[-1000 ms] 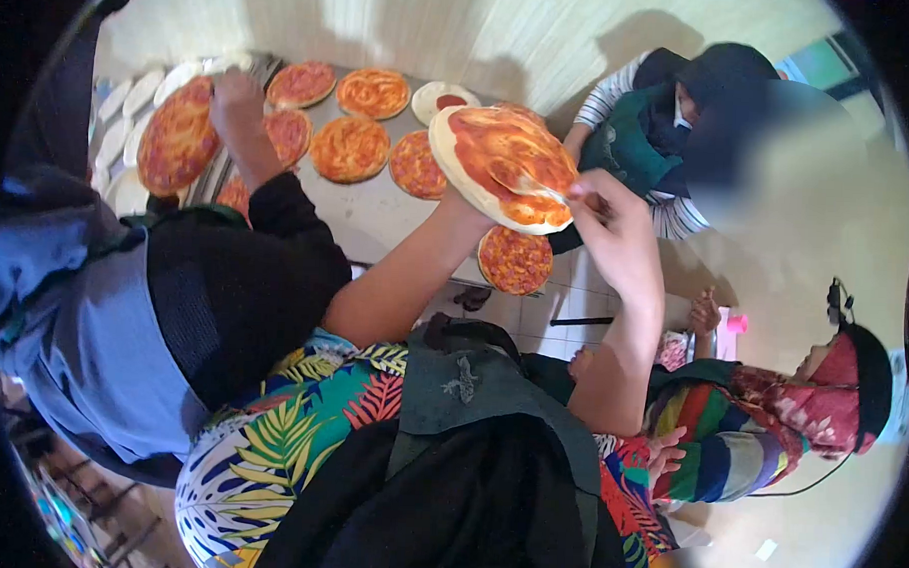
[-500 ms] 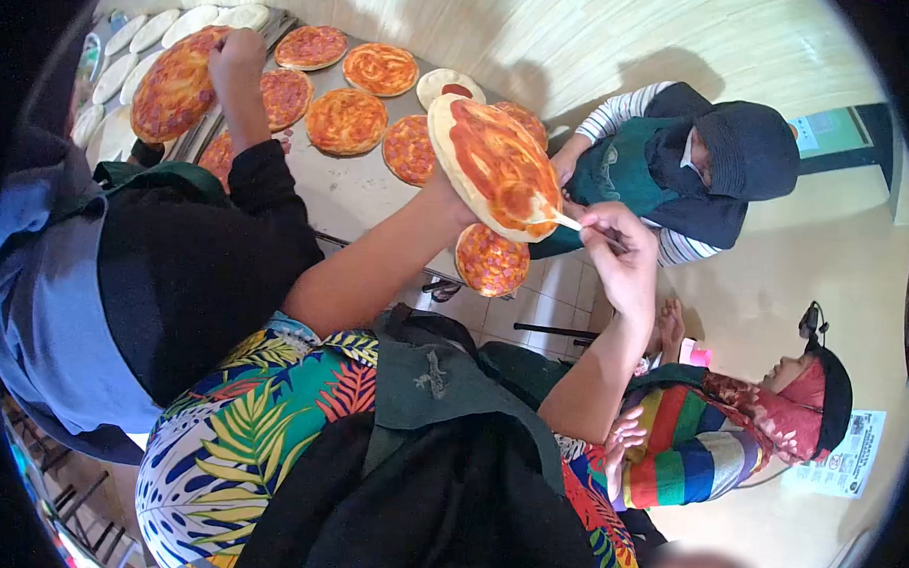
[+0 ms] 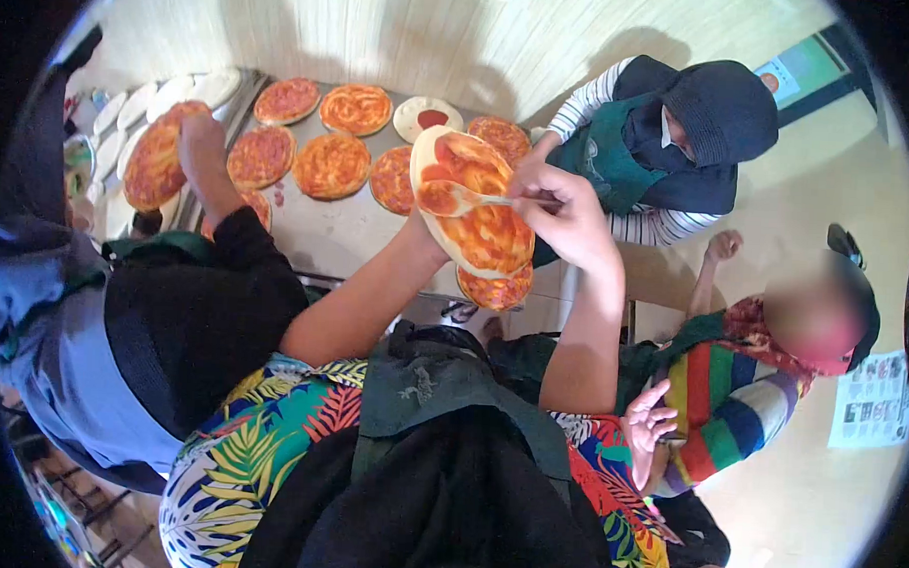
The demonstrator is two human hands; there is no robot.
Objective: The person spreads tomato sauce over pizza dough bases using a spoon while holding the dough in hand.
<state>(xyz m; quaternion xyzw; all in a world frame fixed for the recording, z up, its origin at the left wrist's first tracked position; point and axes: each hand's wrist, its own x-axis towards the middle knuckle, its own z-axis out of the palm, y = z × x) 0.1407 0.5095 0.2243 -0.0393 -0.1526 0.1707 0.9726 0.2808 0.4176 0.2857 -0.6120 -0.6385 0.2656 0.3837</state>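
A round pizza base, partly spread with red sauce and pale at its rim, is held tilted above the table. My left hand supports it from beneath; the base hides most of those fingers. In my right hand, the fingers are closed on the handle of a pale spoon. Its sauce-coated bowl lies over the left part of the base, against the sauce. Just below the base, another topped pizza shows at the table's near edge.
Several sauced pizzas and a base with one sauce patch lie on the metal table. Plain bases stand at far left. A co-worker's hand holds a sauced pizza there. Other people stand ahead and at right.
My right hand has carried the spoon leftward across the base, from its lower right rim to its left side. The view has shifted slightly. A person at right has raised a hand.
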